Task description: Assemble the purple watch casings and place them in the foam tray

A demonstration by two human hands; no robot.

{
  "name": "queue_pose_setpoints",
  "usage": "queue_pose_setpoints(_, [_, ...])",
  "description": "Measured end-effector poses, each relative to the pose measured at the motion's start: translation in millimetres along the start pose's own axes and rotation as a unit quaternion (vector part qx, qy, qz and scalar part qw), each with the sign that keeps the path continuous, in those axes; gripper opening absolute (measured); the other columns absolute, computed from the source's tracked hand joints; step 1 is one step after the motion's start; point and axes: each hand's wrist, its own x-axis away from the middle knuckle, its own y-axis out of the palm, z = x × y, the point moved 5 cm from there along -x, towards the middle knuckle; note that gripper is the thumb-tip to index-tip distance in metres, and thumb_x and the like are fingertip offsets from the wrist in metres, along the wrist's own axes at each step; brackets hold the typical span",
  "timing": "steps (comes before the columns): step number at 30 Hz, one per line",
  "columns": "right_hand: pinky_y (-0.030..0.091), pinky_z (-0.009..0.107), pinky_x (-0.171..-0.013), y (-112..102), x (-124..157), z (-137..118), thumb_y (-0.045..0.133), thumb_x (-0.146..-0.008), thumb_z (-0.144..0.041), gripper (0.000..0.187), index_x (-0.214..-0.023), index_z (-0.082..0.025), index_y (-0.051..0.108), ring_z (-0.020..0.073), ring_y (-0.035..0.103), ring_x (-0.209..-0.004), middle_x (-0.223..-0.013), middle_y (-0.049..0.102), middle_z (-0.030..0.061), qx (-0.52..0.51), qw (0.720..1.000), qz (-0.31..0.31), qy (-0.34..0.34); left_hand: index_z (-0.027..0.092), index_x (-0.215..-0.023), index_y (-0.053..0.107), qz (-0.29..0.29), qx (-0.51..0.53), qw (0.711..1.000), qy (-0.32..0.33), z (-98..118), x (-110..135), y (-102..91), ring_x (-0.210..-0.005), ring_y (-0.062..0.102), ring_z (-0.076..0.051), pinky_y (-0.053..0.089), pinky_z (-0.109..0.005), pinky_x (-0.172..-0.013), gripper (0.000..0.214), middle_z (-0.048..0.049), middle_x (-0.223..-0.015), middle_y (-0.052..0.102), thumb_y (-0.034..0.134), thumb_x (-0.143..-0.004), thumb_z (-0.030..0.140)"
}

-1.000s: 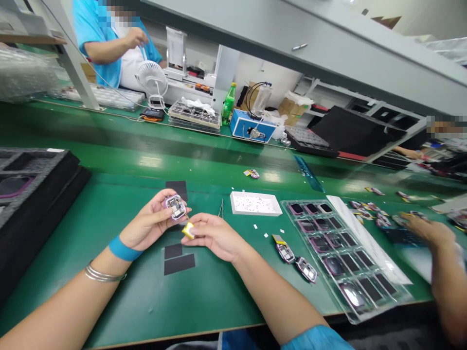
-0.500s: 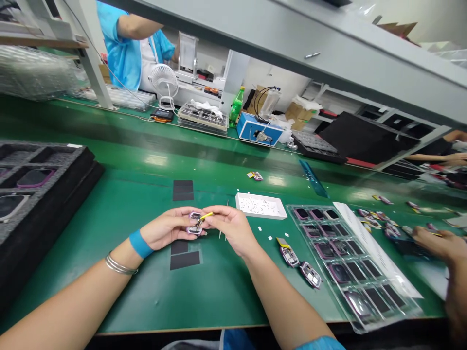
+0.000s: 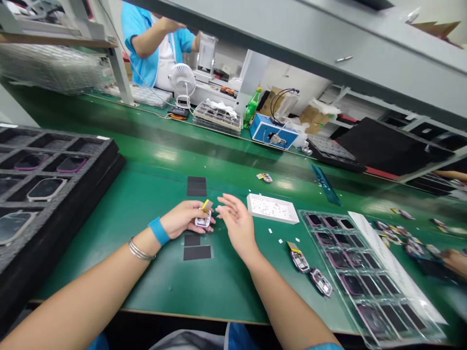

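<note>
My left hand (image 3: 184,218) is closed round a small purple-rimmed watch case (image 3: 203,221) with a yellow battery (image 3: 207,205) standing up from it. It rests low over the green bench, above two black pads (image 3: 196,247). My right hand (image 3: 234,222) hovers just to the right of the case with its fingers spread and nothing in them. Two more open watch cases (image 3: 310,270) lie on the bench to the right of that hand.
A white tray of small parts (image 3: 272,208) lies beyond my right hand. A clear blister tray of watch bodies (image 3: 359,272) fills the right side. Black foam trays (image 3: 47,184) stand at the left. A person in blue (image 3: 156,41) works across the conveyor; another hand (image 3: 454,260) shows at far right.
My right hand has let go of the yellow battery and opened, drawing slightly right. My left hand has lowered the case toward the bench. The view has shifted left.
</note>
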Motion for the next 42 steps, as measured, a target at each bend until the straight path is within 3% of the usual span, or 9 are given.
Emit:
queue_pose_setpoints(3, [0.051,0.026,-0.064,17,5,6,0.059,-0.08,-0.019,0.008,-0.08,-0.019,0.067,0.0136,0.062,-0.07,-0.085,0.066,0.003,0.085,0.991,-0.097,0.028,0.01,-0.088,0.06,0.036,0.006,0.999,-0.017,8,1,-22.4,-0.066,0.068,-0.021,0.056,-0.028,-0.058,0.026,-0.0113,-0.078,0.07,0.07,-0.064,0.016])
queue_pose_setpoints(6, [0.05,0.028,-0.068,35,17,3,0.063,-0.074,-0.009,0.011,-0.073,-0.019,0.068,0.0154,0.06,-0.076,-0.088,0.063,0.004,0.214,0.958,-0.19,-0.01,0.01,-0.088,0.062,-0.024,0.002,0.998,-0.052,11,4,-29.6,-0.074,0.068,-0.023,0.056,-0.035,-0.068,0.03,-0.0125,-0.079,0.07,0.072,-0.061,0.017])
queue_pose_setpoints(9, [0.049,0.032,-0.074,41,23,0,0.065,-0.073,-0.007,0.012,-0.076,-0.018,0.069,0.0176,0.059,-0.081,-0.092,0.061,0.0056,0.277,0.94,-0.197,-0.026,0.01,-0.085,0.063,-0.081,-0.015,0.994,-0.077,8,7,-27.4,-0.074,0.067,-0.022,0.054,-0.037,-0.072,0.03,-0.0123,-0.078,0.07,0.074,-0.058,0.016])
queue_pose_setpoints(18, [0.045,0.038,-0.085,47,22,2,0.063,-0.077,-0.008,0.01,-0.072,-0.016,0.061,0.02,0.054,-0.088,-0.088,0.055,0.0049,0.281,0.942,-0.182,0.003,0.011,-0.087,0.064,-0.12,-0.019,0.989,-0.081,2,6,-25.2,-0.079,0.066,-0.022,0.053,-0.038,-0.076,0.027,-0.0107,-0.081,0.071,0.073,-0.062,0.016])
queue_pose_setpoints(26, [0.044,0.034,-0.087,35,28,-19,0.052,-0.086,-0.01,0.012,-0.076,-0.018,0.054,0.0169,0.053,-0.095,-0.096,0.051,0.0042,0.17,0.945,-0.28,-0.022,0.012,-0.089,0.064,-0.129,-0.026,0.988,-0.084,3,6,-26.4,-0.076,0.066,-0.02,0.054,-0.034,-0.071,0.028,-0.0101,-0.082,0.07,0.072,-0.062,0.015])
queue_pose_setpoints(29, [0.044,0.032,-0.085,17,18,-29,0.055,-0.086,-0.019,0.01,-0.076,-0.02,0.057,0.0152,0.055,-0.091,-0.093,0.055,0.0031,0.077,0.975,-0.204,-0.049,0.012,-0.09,0.062,-0.113,-0.04,0.989,-0.083,6,9,-21.6,-0.076,0.066,-0.021,0.055,-0.034,-0.068,0.03,-0.0098,-0.082,0.069,0.072,-0.062,0.016])
queue_pose_setpoints(33, [0.047,0.032,-0.082,3,10,-27,0.064,-0.078,-0.022,0.007,-0.072,-0.019,0.061,0.0159,0.061,-0.084,-0.084,0.065,0.0031,-0.053,0.994,-0.068,-0.061,0.013,-0.095,0.059,-0.022,-0.05,0.998,-0.045,10,10,-12.6,-0.071,0.067,-0.02,0.056,-0.03,-0.061,0.034,-0.0086,-0.082,0.069,0.071,-0.063,0.021])
queue_pose_setpoints(38, [0.051,0.033,-0.077,9,7,-11,0.072,-0.066,-0.022,0.014,-0.065,-0.019,0.059,0.0171,0.065,-0.076,-0.076,0.068,0.0032,-0.12,0.991,-0.063,0.005,0.012,-0.086,0.059,0.033,-0.057,0.998,0.007,7,7,-1.1,-0.06,0.062,-0.013,0.056,-0.026,-0.061,0.028,-0.003,-0.07,0.064,0.072,-0.064,0.023])
queue_pose_setpoints(42, [0.05,0.031,-0.074,6,5,-7,0.071,-0.067,-0.023,0.015,-0.065,-0.019,0.057,0.0161,0.063,-0.073,-0.075,0.067,0.0023,-0.061,0.997,-0.046,0.006,0.012,-0.085,0.059,0.046,-0.062,0.997,0.015,5,6,2.2,-0.059,0.062,-0.013,0.056,-0.027,-0.061,0.03,-0.0024,-0.067,0.064,0.073,-0.062,0.026])
